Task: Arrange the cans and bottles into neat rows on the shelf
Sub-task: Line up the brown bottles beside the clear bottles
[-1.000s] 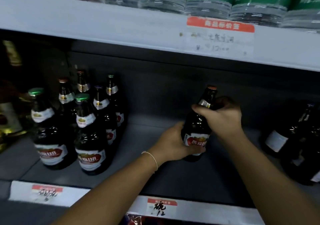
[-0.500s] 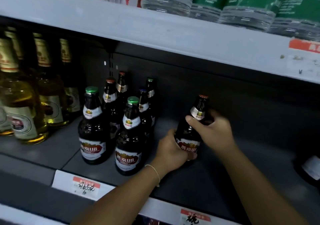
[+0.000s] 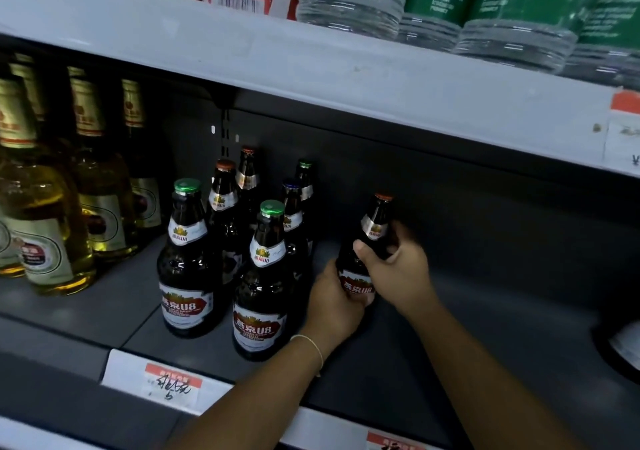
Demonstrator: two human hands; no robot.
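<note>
A dark beer bottle (image 3: 375, 227) with a red cap stands upright on the grey shelf (image 3: 398, 373), just right of a group of the same dark bottles. My left hand (image 3: 334, 305) grips its lower body from the left, covering part of the red label. My right hand (image 3: 398, 269) holds its shoulder from the right, thumb across the front. The group (image 3: 259, 297) stands in two rows running to the back, with green, red and blue caps; its front right bottle is nearly touching my left hand.
Pale yellow bottles (image 3: 41, 227) with gold necks fill the shelf's left end. Another dark bottle (image 3: 623, 349) shows at the right edge. Water bottles with green labels (image 3: 512, 9) and red packs sit on the upper shelf. Price tags (image 3: 169, 380) line the front rail.
Both hands have carried the held bottle leftwards, closer to the group of dark bottles. The view has swung left, bringing the yellow bottles in.
</note>
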